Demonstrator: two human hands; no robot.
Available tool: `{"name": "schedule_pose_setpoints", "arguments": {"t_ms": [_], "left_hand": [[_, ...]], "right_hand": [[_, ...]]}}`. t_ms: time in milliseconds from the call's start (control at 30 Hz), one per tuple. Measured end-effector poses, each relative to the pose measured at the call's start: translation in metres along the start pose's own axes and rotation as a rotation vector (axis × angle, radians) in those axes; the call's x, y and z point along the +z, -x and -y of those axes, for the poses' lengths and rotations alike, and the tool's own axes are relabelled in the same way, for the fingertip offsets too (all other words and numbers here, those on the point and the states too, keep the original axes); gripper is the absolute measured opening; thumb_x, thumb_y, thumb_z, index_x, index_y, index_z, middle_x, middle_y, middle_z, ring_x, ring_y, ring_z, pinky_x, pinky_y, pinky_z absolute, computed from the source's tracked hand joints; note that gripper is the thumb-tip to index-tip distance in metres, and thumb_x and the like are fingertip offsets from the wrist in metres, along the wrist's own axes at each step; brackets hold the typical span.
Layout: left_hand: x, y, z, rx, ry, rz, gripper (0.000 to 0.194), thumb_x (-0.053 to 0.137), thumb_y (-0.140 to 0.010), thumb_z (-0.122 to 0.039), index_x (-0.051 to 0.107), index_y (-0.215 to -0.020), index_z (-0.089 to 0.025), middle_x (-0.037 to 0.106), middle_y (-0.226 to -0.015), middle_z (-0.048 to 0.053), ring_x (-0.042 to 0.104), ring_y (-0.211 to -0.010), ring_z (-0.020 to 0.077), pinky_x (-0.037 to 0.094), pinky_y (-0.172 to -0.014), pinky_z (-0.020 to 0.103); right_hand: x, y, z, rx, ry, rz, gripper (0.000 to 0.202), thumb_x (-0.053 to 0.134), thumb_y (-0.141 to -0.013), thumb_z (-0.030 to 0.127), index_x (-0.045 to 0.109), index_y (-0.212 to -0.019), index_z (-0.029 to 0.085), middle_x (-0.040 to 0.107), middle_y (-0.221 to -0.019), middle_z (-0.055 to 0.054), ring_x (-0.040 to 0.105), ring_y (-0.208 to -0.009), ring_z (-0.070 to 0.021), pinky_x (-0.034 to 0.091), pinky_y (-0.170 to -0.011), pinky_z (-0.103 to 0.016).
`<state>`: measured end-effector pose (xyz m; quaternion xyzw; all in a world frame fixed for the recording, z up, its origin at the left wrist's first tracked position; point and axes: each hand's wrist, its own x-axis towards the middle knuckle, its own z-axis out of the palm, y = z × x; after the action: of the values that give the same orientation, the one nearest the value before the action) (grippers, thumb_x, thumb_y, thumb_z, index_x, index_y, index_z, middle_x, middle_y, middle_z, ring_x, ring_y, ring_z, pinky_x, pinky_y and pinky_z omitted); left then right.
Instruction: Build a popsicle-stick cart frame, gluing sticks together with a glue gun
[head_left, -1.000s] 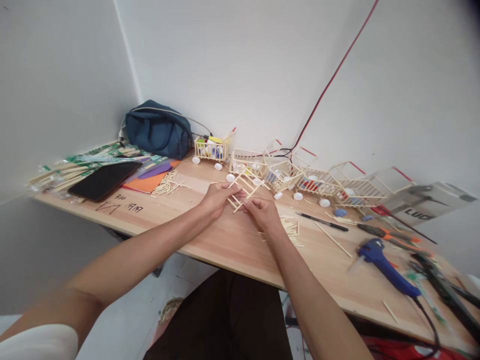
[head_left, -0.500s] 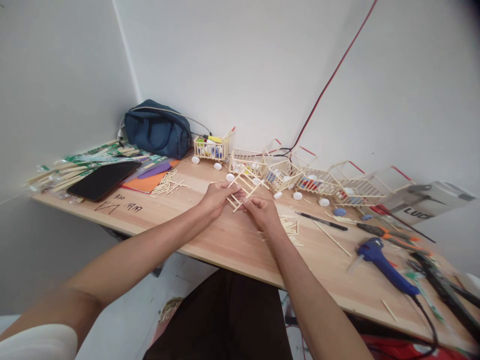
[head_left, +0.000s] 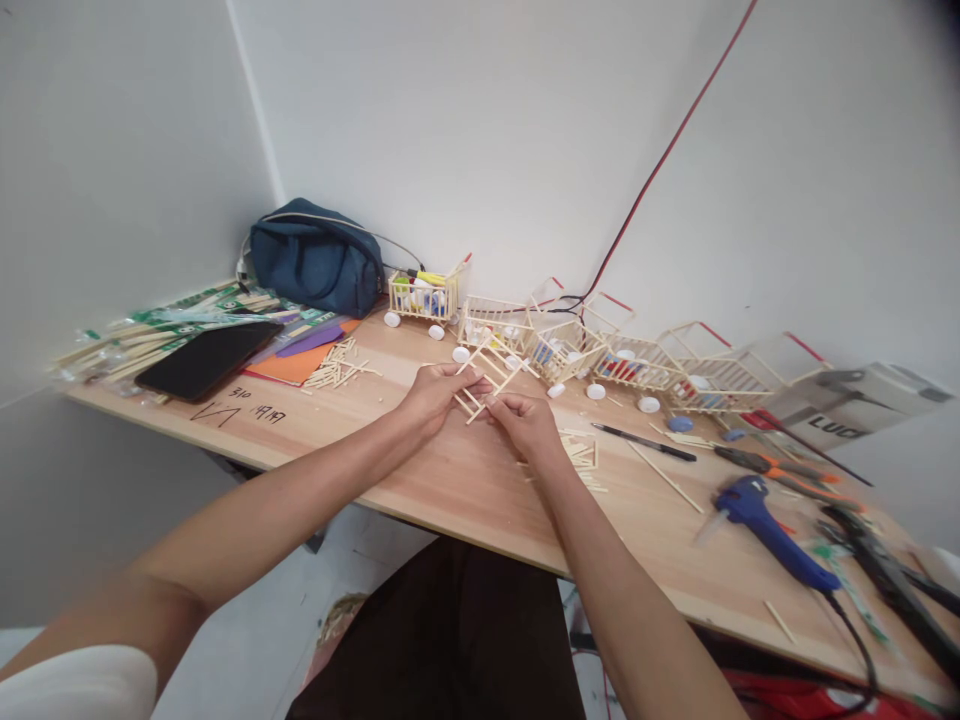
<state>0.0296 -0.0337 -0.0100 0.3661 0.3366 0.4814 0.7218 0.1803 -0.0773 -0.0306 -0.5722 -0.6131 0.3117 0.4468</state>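
Observation:
Between my two hands, a small frame of thin wooden sticks (head_left: 501, 378) is held tilted just above the table. My left hand (head_left: 441, 394) pinches its left side between thumb and fingers. On the lower right side, my right hand (head_left: 523, 418) grips it with thumb and fingertips. Short cut sticks (head_left: 581, 455) lie on the table beside my right wrist, partly hidden by it. Behind the frame stand several little stick-built carts with white wheels, among them a cart filled with colourful pieces (head_left: 424, 298).
A blue glue gun (head_left: 776, 535), pliers (head_left: 787, 470) and a black pen (head_left: 643, 442) lie to the right. Left are a dark phone (head_left: 210, 360), packaged sticks (head_left: 127, 345), coloured sheets (head_left: 296, 368) and a stick pile (head_left: 341, 368). A blue pouch (head_left: 315, 258) stands at the back.

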Motion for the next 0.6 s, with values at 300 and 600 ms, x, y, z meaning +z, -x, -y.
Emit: {"name": "schedule_pose_setpoints", "arguments": {"t_ms": [300,600], "left_hand": [[0.0029,0.0027,-0.0024,0.013,0.01,-0.024,0.014,0.078,-0.071,-0.015,0.067,-0.067,-0.008,0.07,-0.068,0.009,0.066,-0.062,0.0162,0.057,-0.061,0.031],[0.0051,0.0037,-0.0057,0.019,0.052,-0.055,0.011,0.075,-0.075,-0.012,0.067,-0.068,-0.007,0.069,-0.068,0.007,0.065,-0.061,0.0142,0.057,-0.06,0.028]], "right_hand": [[0.0003,0.0004,0.0024,0.023,-0.017,-0.023,0.039,0.061,-0.076,0.055,0.077,-0.073,0.019,0.072,-0.067,-0.002,0.064,-0.067,-0.0197,0.049,-0.066,-0.029],[0.0021,0.0016,0.0026,0.005,-0.129,-0.024,0.038,0.066,-0.074,0.055,0.076,-0.077,0.018,0.077,-0.079,-0.006,0.069,-0.079,-0.0229,0.051,-0.079,-0.033]]}}
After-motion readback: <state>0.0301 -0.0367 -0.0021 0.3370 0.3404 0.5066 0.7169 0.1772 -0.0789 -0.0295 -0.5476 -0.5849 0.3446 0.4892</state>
